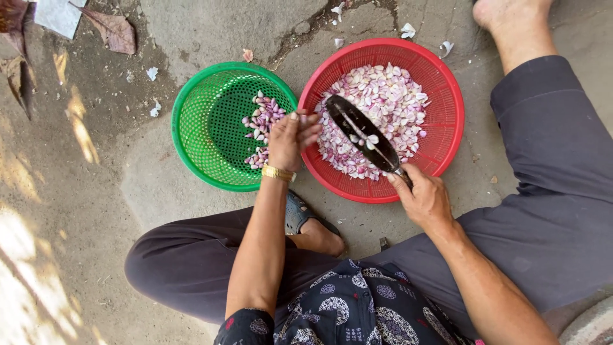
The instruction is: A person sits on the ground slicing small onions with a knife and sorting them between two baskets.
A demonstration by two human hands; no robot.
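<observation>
Sitting on concrete are two round mesh baskets, rims touching: one red basket (447,121) and, left of it, one green basket (191,128). Red basket holds a large heap of pale purple-white shallot pieces (389,96); green one holds a small cluster. One dark knife (361,131) lies over the red basket, clamped in the right hand (424,199). Left hand (288,137), fingers pinched together at the red basket's left rim; its contents cannot be determined.

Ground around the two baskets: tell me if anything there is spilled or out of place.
Pale papery scraps lie strewn on the concrete beyond the red basket and left of the green basket, like loose peelings. Dry brown leaves sit at the top left. Small bits cling to the knife blade held by the right hand.
</observation>
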